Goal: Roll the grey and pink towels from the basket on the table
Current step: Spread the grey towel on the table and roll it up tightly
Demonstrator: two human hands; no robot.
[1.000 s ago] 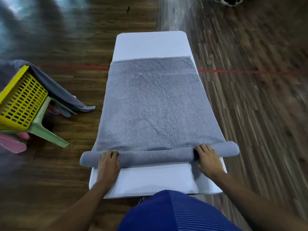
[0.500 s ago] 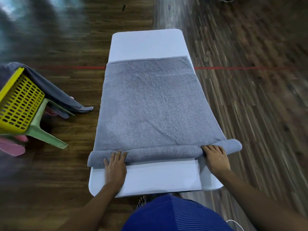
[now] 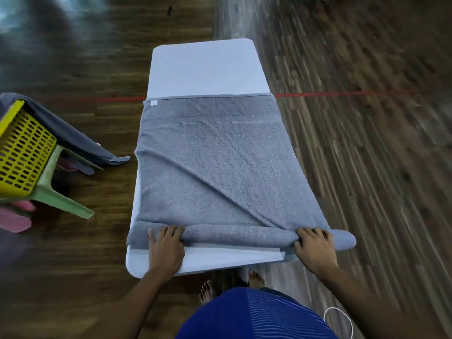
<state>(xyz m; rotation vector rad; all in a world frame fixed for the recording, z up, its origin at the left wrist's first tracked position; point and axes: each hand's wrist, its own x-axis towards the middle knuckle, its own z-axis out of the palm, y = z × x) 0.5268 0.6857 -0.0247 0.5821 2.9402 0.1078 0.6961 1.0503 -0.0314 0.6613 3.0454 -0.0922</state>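
Grey towel [image 3: 215, 167]: lies lengthwise on the white worktop [image 3: 205, 67], far hem flat, with a small white label [image 3: 154, 103] at its far left corner. Its near end is wound into a tube across the worktop's near edge, and the tube's right end overhangs the side. A diagonal crease runs across the flat part toward the right hand.

Left hand [image 3: 166, 248]: fingers bent over the tube near its left end, thumb spread to the left, gripping it.

Right hand [image 3: 314, 248]: fingers curled over the tube near its right end, where the cloth is squeezed narrower.

Basket [image 3: 22, 152]: yellow, perforated, on a green stool [image 3: 56, 194] to the left, well apart from the worktop. A dark grey towel [image 3: 73, 140] hangs over its rim. A pink towel [image 3: 14, 220] shows below it, at the frame edge.

Floor [image 3: 367, 167]: dark wood, crossed by a red line [image 3: 342, 94].
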